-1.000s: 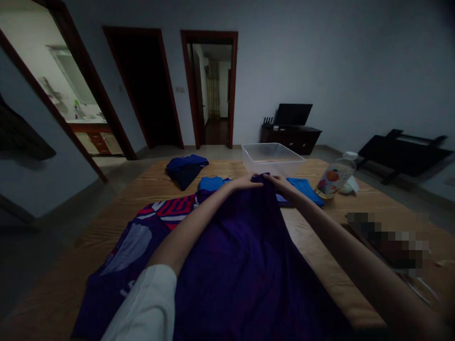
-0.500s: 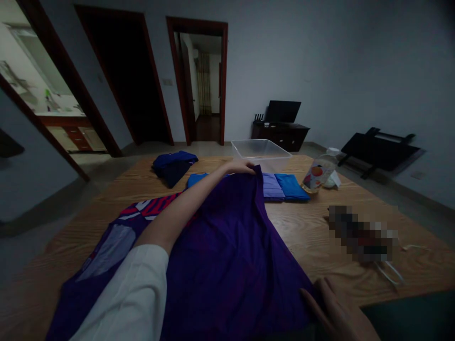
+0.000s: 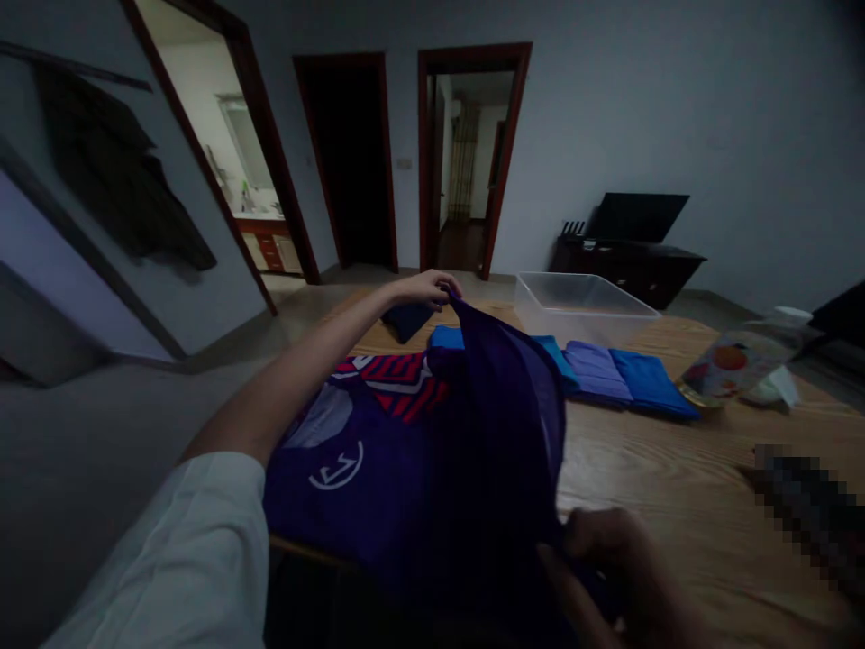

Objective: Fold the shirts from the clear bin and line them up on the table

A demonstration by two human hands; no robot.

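Note:
A dark purple jersey [image 3: 392,487] with red-striped parts and a white logo lies across the near part of the wooden table. My left hand [image 3: 429,287], arm stretched forward, pinches the jersey's far edge and holds it raised off the table. Close to me at the lower right, my right hand [image 3: 614,559] is closed on the near edge of the same cloth, slightly blurred. Between my hands the lifted side hangs as a curved fold, and its underside shows. The lower middle of the jersey is in deep shadow.
Folded blue cloth [image 3: 652,383] and folded lilac cloth [image 3: 598,371] lie in a row beyond the jersey. Behind them stands a clear plastic bin [image 3: 587,311]. A dark blue garment [image 3: 407,320] is partly behind my left hand. A bottle [image 3: 733,365] and a pixelated object [image 3: 811,505] are at right.
My left hand has raised the jersey's far edge and brought it leftward over the garment, uncovering the white logo. My right hand still grips the near edge. The view has turned left.

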